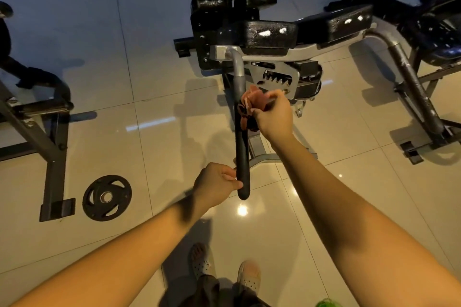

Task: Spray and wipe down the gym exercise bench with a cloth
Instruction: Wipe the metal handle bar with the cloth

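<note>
A round black iron weight plate (106, 197) lies flat on the glossy beige tiled floor (154, 82), just beside a dark grey steel equipment frame (53, 157).

Your cloth (252, 103) shows salmon red with dark, near-black patches. The handle (242, 157) is black along the grip and bare silver-grey up at the bend. The bench pads (269, 32) are black, flecked with white scuffs. Your floor (159, 77) is glossy cream tile with thin grey lines. The weight plate (106, 197) is black with a silver centre, your shoes (249, 275) pale grey.
</note>
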